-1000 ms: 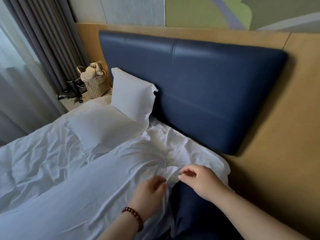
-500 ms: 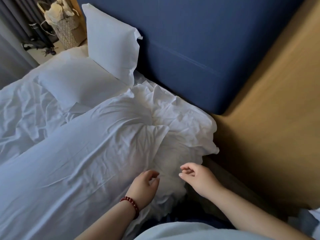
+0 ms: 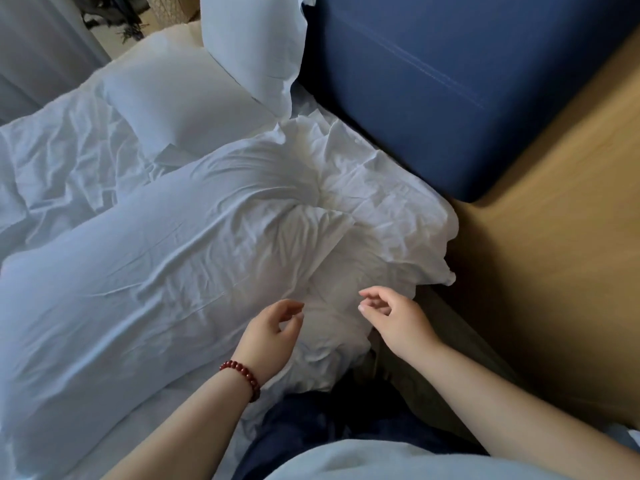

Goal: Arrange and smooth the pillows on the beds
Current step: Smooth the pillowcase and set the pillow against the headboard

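I see my left hand (image 3: 273, 330), with a dark red bead bracelet (image 3: 242, 374) at the wrist, and my right hand (image 3: 394, 317) side by side over the rumpled near end of a long white fabric pillow (image 3: 194, 258). Both have loosely curled fingers and hold nothing. That pillow lies across the white-sheeted bed (image 3: 52, 161), its loose case end bunched near the navy padded headboard (image 3: 450, 81). Further off, a smaller white pillow (image 3: 252, 46) leans upright against the headboard, and another white pillow (image 3: 173, 98) lies flat beside it.
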